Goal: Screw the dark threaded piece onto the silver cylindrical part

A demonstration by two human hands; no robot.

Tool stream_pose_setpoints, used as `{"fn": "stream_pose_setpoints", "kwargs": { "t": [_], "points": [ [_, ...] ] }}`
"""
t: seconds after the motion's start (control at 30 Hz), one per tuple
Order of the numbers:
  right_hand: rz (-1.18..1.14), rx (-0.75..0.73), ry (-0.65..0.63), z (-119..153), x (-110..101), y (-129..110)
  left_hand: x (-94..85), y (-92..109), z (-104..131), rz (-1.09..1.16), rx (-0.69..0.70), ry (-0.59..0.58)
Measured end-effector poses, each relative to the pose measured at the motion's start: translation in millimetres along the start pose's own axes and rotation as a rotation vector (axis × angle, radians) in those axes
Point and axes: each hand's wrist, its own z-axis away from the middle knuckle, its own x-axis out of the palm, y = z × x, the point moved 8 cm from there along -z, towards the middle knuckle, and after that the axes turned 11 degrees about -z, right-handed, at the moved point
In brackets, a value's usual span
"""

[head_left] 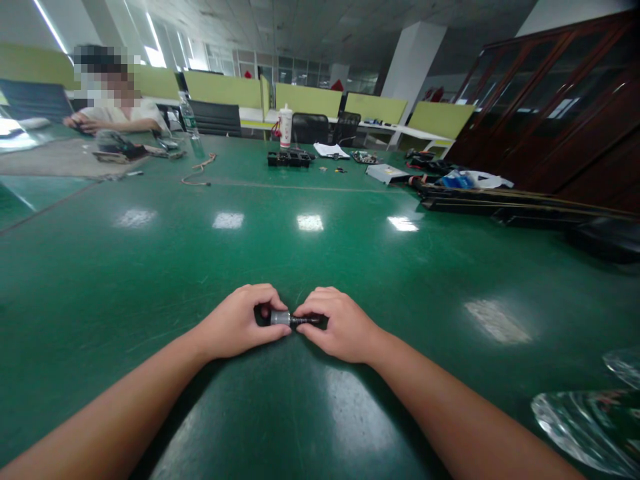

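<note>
Close in front of me, my left hand [245, 321] pinches a small silver cylinder [281, 318] between thumb and fingers. A thin, dark, ridged shaft [302, 321] points right from the cylinder, and the two look joined in one line. My right hand [343, 323] is closed around the shaft's other end, with thumb and fingertips on it. The far end of the shaft is partly hidden inside that hand. Both hands rest low over the green tabletop [310, 263], fingertips almost meeting. The exact kind of part is too small to make out.
Clear ridged glass or plastic pieces [590, 427] lie at the lower right. Across the table are a black part [290, 159], a white cup [285, 127], a bottle [188, 115] and a metal box [387, 174]. Long black strips [465, 203] lie right. Another person [120, 113] sits far left.
</note>
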Motion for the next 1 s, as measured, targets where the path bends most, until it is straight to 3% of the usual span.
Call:
{"fn": "stream_pose_setpoints", "kwargs": {
  "t": [1.0],
  "points": [
    [0.021, 0.038, 0.033, 1.2, -7.3, 3.1, 0.8, -1.2, 1.0, 0.004, -0.023, 0.003]
  ]
}}
